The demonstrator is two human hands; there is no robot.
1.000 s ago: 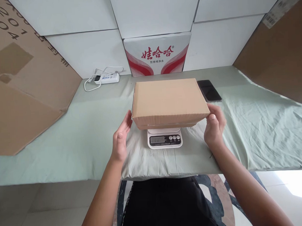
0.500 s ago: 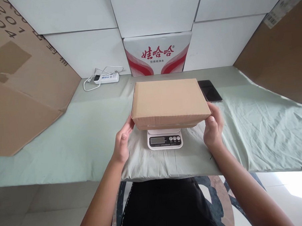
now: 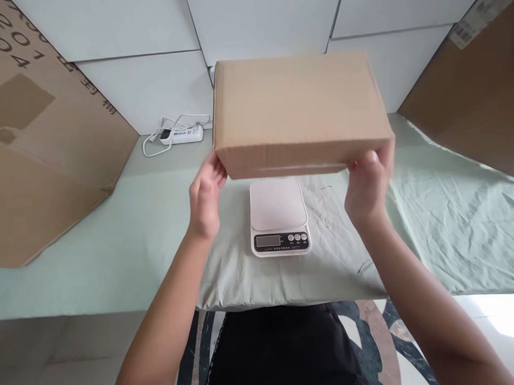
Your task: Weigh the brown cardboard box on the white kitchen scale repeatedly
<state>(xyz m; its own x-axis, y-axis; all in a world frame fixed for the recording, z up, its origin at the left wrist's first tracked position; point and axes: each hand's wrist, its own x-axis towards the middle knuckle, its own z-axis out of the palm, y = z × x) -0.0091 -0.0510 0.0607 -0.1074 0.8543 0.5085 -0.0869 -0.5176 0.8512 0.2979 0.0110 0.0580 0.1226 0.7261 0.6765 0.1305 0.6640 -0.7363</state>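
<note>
A brown cardboard box [image 3: 296,105] hangs in the air between my two hands, above and behind a white kitchen scale [image 3: 278,206]. My left hand [image 3: 206,192] supports its lower left corner, fingers tucked under the edge. At the lower right corner my right hand [image 3: 369,182] grips it, thumb on the front face and fingers behind. The scale's plate is in plain sight with nothing on it, and its display [image 3: 268,241] looks blank. The box's underside is hidden.
A white power strip [image 3: 182,134] with a looped white cable lies at the back left of the green cloth [image 3: 114,244]. Large cardboard panels flank the table, one at left [image 3: 38,168] and one at right [image 3: 474,103]. White boxes [image 3: 142,89] form the back wall.
Both hands have raised the cardboard box off the scale, up and away from me. It now covers the phone and the red-and-white printed carton behind.
</note>
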